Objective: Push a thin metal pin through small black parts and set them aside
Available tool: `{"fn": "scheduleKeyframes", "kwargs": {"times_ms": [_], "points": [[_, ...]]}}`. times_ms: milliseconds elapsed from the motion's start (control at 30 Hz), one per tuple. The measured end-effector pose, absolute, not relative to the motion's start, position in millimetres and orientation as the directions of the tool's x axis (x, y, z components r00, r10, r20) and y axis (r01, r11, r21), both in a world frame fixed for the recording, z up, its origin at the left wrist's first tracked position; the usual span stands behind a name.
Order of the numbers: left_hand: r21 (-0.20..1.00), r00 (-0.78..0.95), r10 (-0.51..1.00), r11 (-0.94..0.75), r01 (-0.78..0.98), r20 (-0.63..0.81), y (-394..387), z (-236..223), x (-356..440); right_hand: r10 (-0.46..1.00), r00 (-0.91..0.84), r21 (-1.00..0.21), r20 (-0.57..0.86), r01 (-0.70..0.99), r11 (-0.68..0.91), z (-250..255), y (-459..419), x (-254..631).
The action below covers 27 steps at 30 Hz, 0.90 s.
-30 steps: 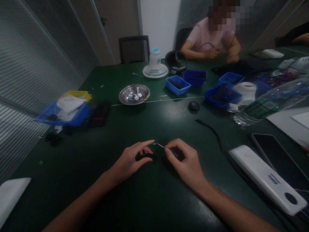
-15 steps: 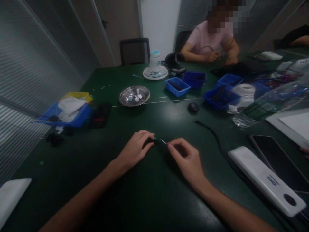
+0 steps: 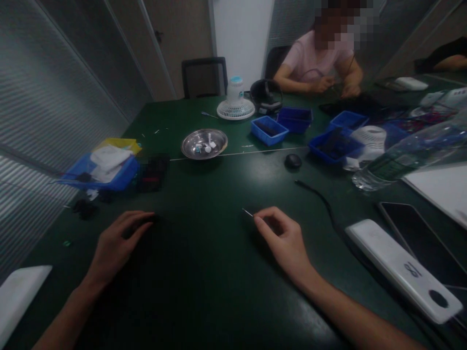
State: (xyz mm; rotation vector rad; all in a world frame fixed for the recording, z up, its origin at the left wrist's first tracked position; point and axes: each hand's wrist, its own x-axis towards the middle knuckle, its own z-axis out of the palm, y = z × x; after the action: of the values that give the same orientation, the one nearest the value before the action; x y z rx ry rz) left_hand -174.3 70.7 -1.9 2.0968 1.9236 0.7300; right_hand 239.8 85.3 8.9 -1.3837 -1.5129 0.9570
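My right hand (image 3: 282, 238) rests on the dark green table (image 3: 219, 282), its fingers pinched on a thin metal pin (image 3: 247, 213) whose tip sticks out to the left. My left hand (image 3: 116, 243) lies far to the left on the table with curled fingers over a small dark part that I cannot make out. The two hands are well apart.
A steel bowl (image 3: 204, 143) with small white parts stands mid-table. Blue trays (image 3: 269, 130) (image 3: 100, 175), a small white fan (image 3: 235, 102), a black cable (image 3: 321, 197), a white power bank (image 3: 403, 270), a phone (image 3: 419, 238) and a plastic bottle (image 3: 408, 155) lie around. Another person (image 3: 321, 63) works at the far side.
My left hand has drawn away from the pin, sliding left across the table with the small dark part. My right hand has stayed in place, still pinching the pin.
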Motion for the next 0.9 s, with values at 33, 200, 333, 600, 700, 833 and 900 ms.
{"fn": "scheduleKeyframes", "kwargs": {"times_ms": [33,200,333,600,700,833,900], "points": [[0.437,-0.016,0.968,-0.098,0.894,0.25,70,-2,-187,0.996,-0.028,-0.933,0.09,0.347,0.094,9,85,240],[0.319,-0.058,0.94,-0.056,0.946,0.337,72,-2,-212,0.997,-0.028,-0.93,0.07,0.36,0.075,3,85,242],[0.271,-0.037,0.921,-0.075,0.96,0.387,74,-3,-208,0.996,-0.049,-0.933,0.069,0.35,0.081,4,84,242],[0.281,-0.03,0.924,-0.085,0.956,0.38,69,-5,-208,0.995,-0.055,-0.93,0.078,0.356,0.093,10,85,241],[0.292,-0.017,0.922,-0.104,0.951,0.386,69,-7,-208,0.995,-0.062,-0.927,0.084,0.36,0.1,8,85,241],[0.238,-0.003,0.898,-0.113,0.965,0.441,72,-11,-211,0.995,-0.052,-0.921,0.082,0.377,0.096,8,85,240],[0.212,0.008,0.889,-0.117,0.97,0.459,72,-13,-211,0.996,-0.052,-0.923,0.074,0.374,0.088,9,85,240]]}}
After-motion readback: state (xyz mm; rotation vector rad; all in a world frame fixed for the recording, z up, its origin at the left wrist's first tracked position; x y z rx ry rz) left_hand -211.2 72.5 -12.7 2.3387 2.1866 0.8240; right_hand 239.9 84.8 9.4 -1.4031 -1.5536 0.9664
